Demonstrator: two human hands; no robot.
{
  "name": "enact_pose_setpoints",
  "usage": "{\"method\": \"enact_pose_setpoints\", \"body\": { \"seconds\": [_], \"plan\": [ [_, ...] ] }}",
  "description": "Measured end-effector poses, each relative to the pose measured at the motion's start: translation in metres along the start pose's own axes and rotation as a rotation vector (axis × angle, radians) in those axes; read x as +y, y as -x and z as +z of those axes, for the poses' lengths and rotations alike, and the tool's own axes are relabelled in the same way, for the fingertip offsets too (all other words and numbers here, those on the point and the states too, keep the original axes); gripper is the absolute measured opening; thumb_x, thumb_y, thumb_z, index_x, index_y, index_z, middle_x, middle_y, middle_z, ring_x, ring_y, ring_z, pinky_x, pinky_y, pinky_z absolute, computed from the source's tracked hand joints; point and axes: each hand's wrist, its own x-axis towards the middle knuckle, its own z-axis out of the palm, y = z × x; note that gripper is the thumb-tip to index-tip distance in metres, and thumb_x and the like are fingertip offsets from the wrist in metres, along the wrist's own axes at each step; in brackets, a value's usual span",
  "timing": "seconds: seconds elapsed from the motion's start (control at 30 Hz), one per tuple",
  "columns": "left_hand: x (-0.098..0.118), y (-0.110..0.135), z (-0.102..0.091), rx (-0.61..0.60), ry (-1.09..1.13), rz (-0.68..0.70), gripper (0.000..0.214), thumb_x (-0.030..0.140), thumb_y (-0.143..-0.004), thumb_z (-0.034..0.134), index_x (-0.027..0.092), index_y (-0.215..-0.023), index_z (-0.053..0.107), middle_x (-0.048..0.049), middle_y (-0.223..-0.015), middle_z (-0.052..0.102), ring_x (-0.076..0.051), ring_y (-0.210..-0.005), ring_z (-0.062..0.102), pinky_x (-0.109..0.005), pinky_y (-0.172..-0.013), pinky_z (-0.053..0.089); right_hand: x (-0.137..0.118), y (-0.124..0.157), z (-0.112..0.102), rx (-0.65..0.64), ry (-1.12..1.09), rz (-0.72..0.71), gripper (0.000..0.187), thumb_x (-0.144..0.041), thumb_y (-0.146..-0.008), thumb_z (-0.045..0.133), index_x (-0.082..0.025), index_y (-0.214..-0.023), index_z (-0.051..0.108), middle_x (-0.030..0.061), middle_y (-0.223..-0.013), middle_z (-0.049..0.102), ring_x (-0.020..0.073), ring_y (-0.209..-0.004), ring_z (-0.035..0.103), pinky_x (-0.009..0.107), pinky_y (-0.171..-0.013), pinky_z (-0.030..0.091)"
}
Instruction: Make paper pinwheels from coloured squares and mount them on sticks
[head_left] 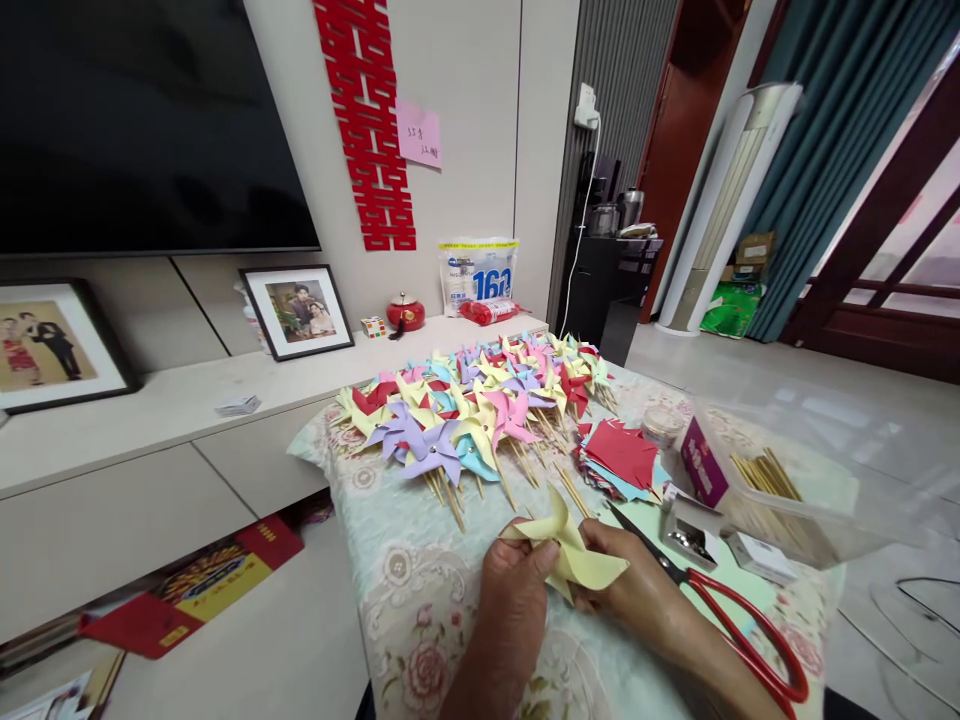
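Both hands hold a pale yellow paper pinwheel (581, 568) above the front of the table. My left hand (517, 585) grips its left side, with the thumb pressed near the centre. From the right, my right hand (619, 555) holds the pinwheel, and its fingers are partly hidden behind the paper. Scissors (686, 575) with red handles lie beside my right forearm. Beyond my hands lies a large bunch of finished pinwheels (465, 420) in purple, yellow, pink, blue and red, on wooden sticks. A stack of coloured paper pieces (621, 455), red on top, sits to the right.
A small open box (690, 530) of metal fasteners and a white box (761, 558) lie right of the scissors. Behind them stands a clear plastic bin (817, 520) with wooden sticks (772, 475). A flowered cloth (420, 610) covers the table, next to a white cabinet (187, 400).
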Motion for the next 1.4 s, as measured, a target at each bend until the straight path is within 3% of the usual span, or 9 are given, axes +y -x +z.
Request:
{"method": "enact_pose_setpoints", "body": {
  "seconds": [0.1,0.2,0.27,0.43,0.7,0.97,1.17,1.3,1.4],
  "plan": [
    [0.003,0.001,0.004,0.036,-0.018,0.033,0.024,0.024,-0.067,0.081,0.017,-0.088,0.073,-0.0063,-0.085,0.075,-0.024,-0.087,0.069,-0.031,-0.078,0.051,0.001,0.007,-0.013,-0.082,-0.002,0.008,0.016,-0.03,-0.076,0.07,-0.019,-0.08,0.059,-0.0021,-0.067,0.062,0.0133,-0.06,0.053,0.024,-0.056,0.039],
    [0.003,0.001,0.006,0.066,-0.058,0.053,0.02,0.025,-0.068,0.078,0.016,-0.085,0.073,-0.0071,-0.085,0.075,-0.025,-0.088,0.069,-0.031,-0.076,0.051,0.001,0.015,-0.03,-0.069,-0.023,0.037,0.05,-0.042,-0.075,0.077,-0.018,-0.116,0.062,0.0033,-0.085,0.069,0.0195,-0.077,0.062,0.029,-0.069,0.046],
    [0.0,0.0,0.004,0.055,-0.102,0.037,0.017,0.025,-0.068,0.077,0.016,-0.081,0.073,-0.006,-0.08,0.074,-0.023,-0.081,0.068,-0.03,-0.074,0.051,0.0,0.018,-0.037,-0.046,-0.05,0.007,0.065,-0.052,-0.075,0.076,-0.018,-0.128,0.058,0.0086,-0.101,0.07,0.0246,-0.091,0.064,0.033,-0.077,0.049],
    [-0.011,-0.003,-0.002,0.037,-0.282,0.001,0.013,0.018,-0.063,0.076,0.016,-0.073,0.067,-0.0005,-0.067,0.068,-0.016,-0.067,0.06,-0.026,-0.067,0.047,-0.005,0.016,-0.032,-0.068,-0.016,-0.082,0.046,-0.058,-0.081,0.068,-0.017,-0.103,0.07,0.0079,-0.098,0.07,0.0283,-0.097,0.063,0.036,-0.084,0.049],
    [-0.018,-0.006,-0.009,0.036,-0.471,0.048,0.013,0.018,-0.062,0.073,0.017,-0.067,0.061,0.0024,-0.058,0.061,-0.013,-0.057,0.052,-0.023,-0.057,0.04,0.0,0.01,-0.02,0.046,0.019,-0.083,0.027,-0.04,-0.079,0.071,-0.015,-0.089,0.074,0.0043,-0.087,0.073,0.0221,-0.079,0.06,0.029,-0.071,0.045],
    [-0.018,-0.007,-0.008,0.057,-0.463,-0.004,0.019,0.022,-0.058,0.074,0.018,-0.065,0.057,0.0016,-0.056,0.063,-0.012,-0.053,0.051,-0.023,-0.055,0.038,0.002,0.01,-0.015,0.084,-0.068,-0.044,0.022,-0.037,-0.077,0.071,-0.015,-0.078,0.068,0.0003,-0.072,0.064,0.0178,-0.069,0.056,0.026,-0.065,0.042],
    [-0.013,0.001,-0.003,0.044,-0.504,-0.047,0.025,0.03,-0.06,0.08,0.017,-0.063,0.058,0.0066,-0.047,0.049,-0.007,-0.046,0.037,-0.021,-0.049,0.026,-0.001,0.013,-0.018,0.139,0.066,-0.095,0.023,-0.037,-0.079,0.069,-0.016,-0.069,0.065,0.0011,-0.072,0.06,0.0176,-0.07,0.052,0.027,-0.065,0.041],
    [-0.005,0.006,-0.004,0.072,-0.411,0.015,0.026,0.042,-0.077,0.071,0.017,-0.072,0.066,0.0001,-0.059,0.061,-0.013,-0.056,0.052,-0.024,-0.056,0.039,-0.004,0.018,-0.027,0.139,-0.071,-0.089,0.025,-0.041,-0.077,0.074,-0.017,-0.076,0.068,0.0015,-0.077,0.06,0.0172,-0.072,0.052,0.027,-0.065,0.041],
    [0.003,0.007,-0.004,0.114,-0.317,0.118,0.032,0.046,-0.083,0.063,0.017,-0.075,0.07,-0.0069,-0.072,0.071,-0.02,-0.072,0.065,-0.03,-0.071,0.05,-0.004,0.021,-0.031,-0.013,-0.344,-0.015,0.034,-0.042,-0.072,0.08,-0.016,-0.091,0.07,0.0023,-0.082,0.064,0.0169,-0.072,0.056,0.028,-0.067,0.043]
  ]
}}
